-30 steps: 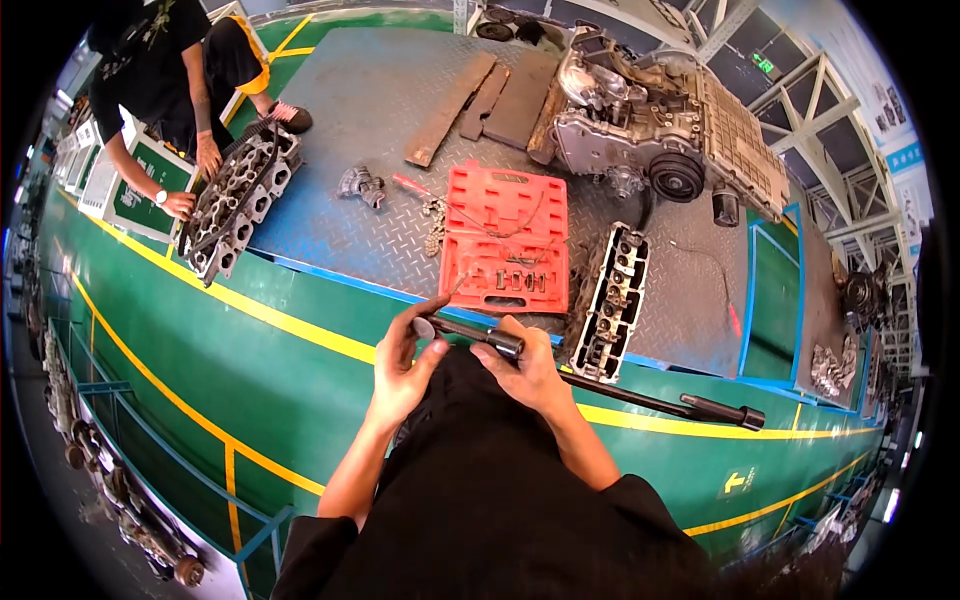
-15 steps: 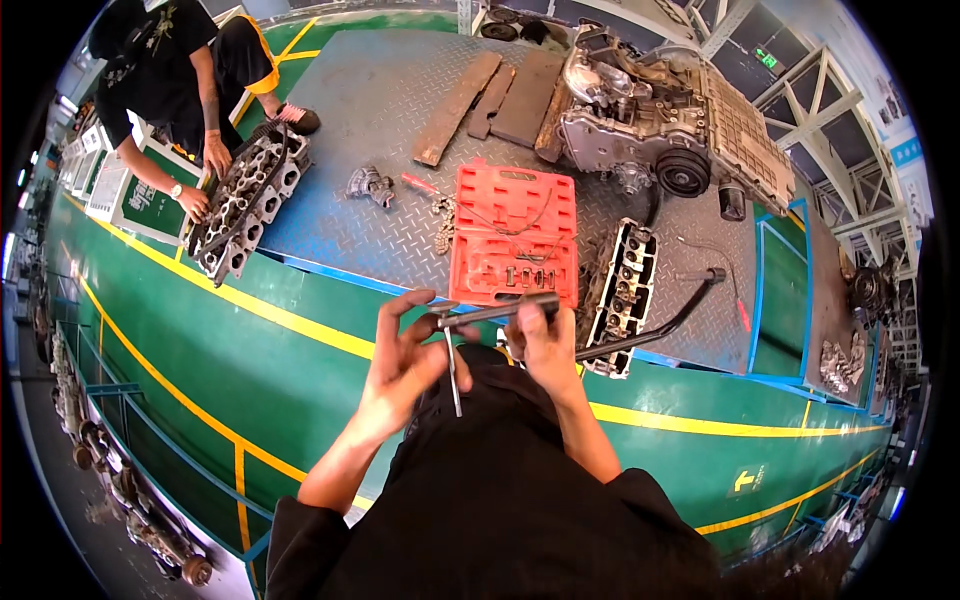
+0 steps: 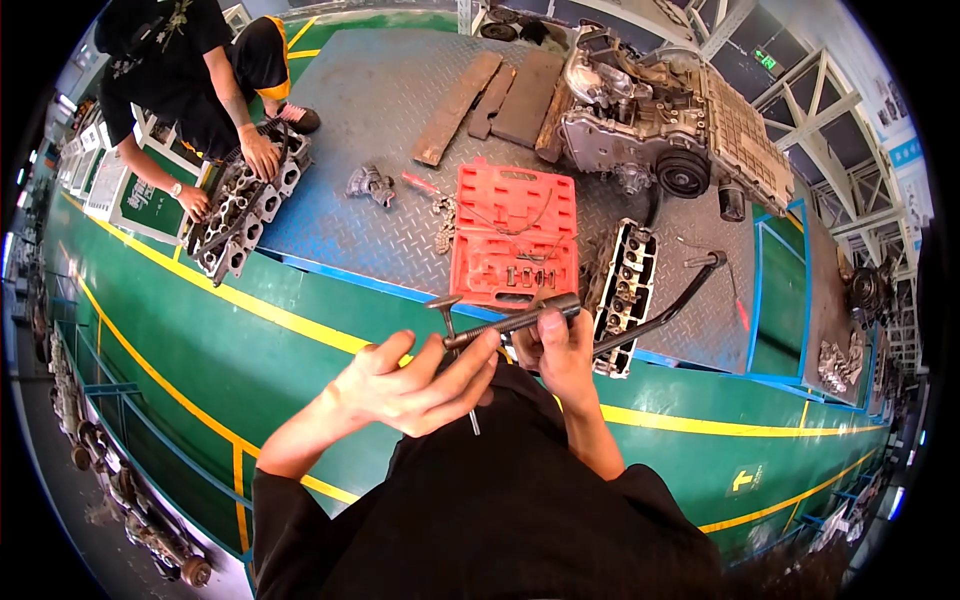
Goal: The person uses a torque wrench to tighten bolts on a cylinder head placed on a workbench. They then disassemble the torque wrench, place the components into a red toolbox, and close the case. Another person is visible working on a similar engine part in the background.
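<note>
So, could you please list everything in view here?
platform: 1, blue and grey, centre
floor: 1, green, around the platform
co-worker: 1, black top, upper left
clamp-like tool: 1, dark grey, held, lower centre
tool case: 1, red, open on the platform
engine: 1, grey, platform's upper right
wooden boards: several, brown, left of the engine
cylinder heads: 2, grey, right of the tool case; by the co-worker
small metal part: 1, grey, left of the tool case
slim tools: 2, red-handled, either side of the tool case
left hand: 1, black sleeve, clamp-like tool's left end
right hand: 1, black sleeve, farther right on it
</note>
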Tool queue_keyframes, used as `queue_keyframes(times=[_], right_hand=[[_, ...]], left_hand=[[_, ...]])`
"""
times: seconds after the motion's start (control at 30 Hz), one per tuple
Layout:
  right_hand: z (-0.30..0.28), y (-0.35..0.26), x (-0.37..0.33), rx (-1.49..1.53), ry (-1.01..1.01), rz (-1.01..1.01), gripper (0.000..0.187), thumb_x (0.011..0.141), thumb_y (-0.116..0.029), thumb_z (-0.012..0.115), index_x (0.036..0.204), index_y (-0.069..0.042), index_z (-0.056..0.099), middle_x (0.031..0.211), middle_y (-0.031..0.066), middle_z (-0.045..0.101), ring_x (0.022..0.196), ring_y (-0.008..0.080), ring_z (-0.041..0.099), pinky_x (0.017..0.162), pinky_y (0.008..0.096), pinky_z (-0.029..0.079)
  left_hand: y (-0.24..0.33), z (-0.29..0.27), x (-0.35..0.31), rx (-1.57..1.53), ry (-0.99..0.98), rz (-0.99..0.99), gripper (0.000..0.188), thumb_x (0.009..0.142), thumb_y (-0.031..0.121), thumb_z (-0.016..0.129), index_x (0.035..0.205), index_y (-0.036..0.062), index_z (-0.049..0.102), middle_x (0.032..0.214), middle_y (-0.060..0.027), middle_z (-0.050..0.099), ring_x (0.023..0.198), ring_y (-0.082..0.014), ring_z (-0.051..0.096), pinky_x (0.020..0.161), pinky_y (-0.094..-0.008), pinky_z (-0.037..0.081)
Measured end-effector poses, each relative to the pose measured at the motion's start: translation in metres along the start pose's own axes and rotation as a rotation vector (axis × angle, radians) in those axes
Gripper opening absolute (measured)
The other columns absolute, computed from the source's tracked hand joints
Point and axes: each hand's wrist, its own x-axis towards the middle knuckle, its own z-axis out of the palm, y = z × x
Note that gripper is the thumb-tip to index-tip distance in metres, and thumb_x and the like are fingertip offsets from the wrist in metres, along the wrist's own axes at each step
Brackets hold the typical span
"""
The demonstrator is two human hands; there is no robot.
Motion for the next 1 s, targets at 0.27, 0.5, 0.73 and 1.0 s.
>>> queue_keyframes(times=[0.27, 0.5, 0.73, 1.0], right_hand=[[0.015, 0.006, -0.012, -0.035, -0.069, 0.259, 0.031, 0.097, -0.033, 0.063, 0.086, -0.007, 0.050, 0.067, -0.0018, 0.049, 0.055, 0.0070, 0.043, 0.049, 0.0248, 0.033], [0.031, 0.014, -0.012, 0.076, -0.025, 0.219, 0.035, 0.096, -0.033, 0.064, 0.080, -0.007, 0.048, 0.061, -0.0033, 0.044, 0.051, 0.0075, 0.038, 0.047, 0.0247, 0.031], [-0.008, 0.050, 0.005, -0.702, -0.115, -0.134, 0.025, 0.090, -0.018, 0.071, 0.101, 0.003, 0.061, 0.068, 0.0173, 0.060, 0.055, 0.0218, 0.052, 0.057, 0.0350, 0.045], [-0.056, 0.104, -0.006, -1.033, -0.415, -0.140, 0.037, 0.088, -0.035, 0.073, 0.087, -0.003, 0.054, 0.060, 0.0165, 0.055, 0.054, 0.0377, 0.056, 0.049, 0.0435, 0.042]], left_hand=[[-0.026, 0.002, 0.001, -0.014, 0.004, 0.413, 0.019, 0.090, 0.025, 0.042, 0.103, 0.0132, 0.049, 0.085, -0.0166, 0.068, 0.047, -0.0173, 0.053, 0.073, -0.0332, 0.051], [-0.008, 0.012, -0.006, -0.465, 0.130, -0.150, 0.052, 0.092, 0.048, 0.056, 0.083, -0.0025, 0.063, 0.074, -0.0214, 0.064, 0.048, -0.0238, 0.053, 0.052, -0.0326, 0.047], [0.049, 0.068, -0.040, -1.447, 0.286, -1.886, 0.055, 0.106, 0.049, 0.032, 0.104, 0.0002, 0.056, 0.070, -0.0093, 0.063, 0.042, -0.0096, 0.045, 0.040, -0.0223, 0.031], [0.063, 0.155, -0.148, -2.406, -0.975, -2.186, 0.045, 0.100, 0.055, 0.045, 0.098, 0.0095, 0.048, 0.074, -0.0023, 0.060, 0.036, -0.0071, 0.024, 0.040, -0.0236, 0.025]])
